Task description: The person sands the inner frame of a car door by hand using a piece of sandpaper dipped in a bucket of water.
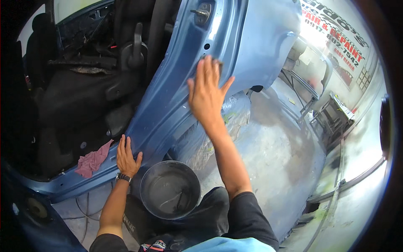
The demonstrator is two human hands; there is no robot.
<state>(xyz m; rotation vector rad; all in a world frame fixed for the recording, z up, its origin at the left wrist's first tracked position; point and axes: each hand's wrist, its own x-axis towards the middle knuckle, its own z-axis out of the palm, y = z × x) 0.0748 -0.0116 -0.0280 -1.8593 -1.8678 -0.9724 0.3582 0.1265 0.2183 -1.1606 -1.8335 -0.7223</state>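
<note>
My right hand [205, 92] lies flat on the blue car body pillar [172, 82], just below the door latch striker [202, 13]. Its fingers are stretched out, with thumb and little finger spread. The edge of a small dark brownish piece [221, 65] shows beside the fingertips; most of it is hidden under them, and its kind is unclear. Lower down, my left hand [127, 159] rests open on the door sill near the base of the pillar. To its left, a crumpled pink cloth [93, 161] drapes over the sill.
A black bucket [147, 197] with liquid in it stands between my legs. The car interior holds a dark seat [92, 94]. At the right are a detached car door frame [312, 90], a small stand [333, 115] and a wall banner [336, 38]. A cable [87, 216] crosses the floor.
</note>
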